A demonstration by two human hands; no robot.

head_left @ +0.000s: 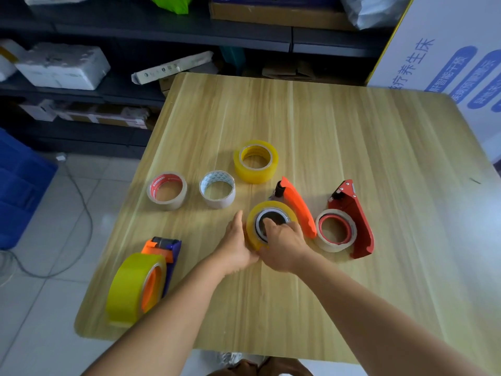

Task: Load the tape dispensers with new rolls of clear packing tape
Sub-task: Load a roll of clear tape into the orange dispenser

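mid-table: roll going onto the orange dispenser

your right hand (283, 246) presses fingers into the hub of the yellow roll (267, 213) seated on the orange dispenser (296, 206). your left hand (238, 245) lies flat-fingered against the roll's side. push off-centre and the roll may seat crooked, or the dispenser could skid into the red dispenser (355, 213) just beside it.

Bare forearms, no sleeves, hands (260, 240) without gloves
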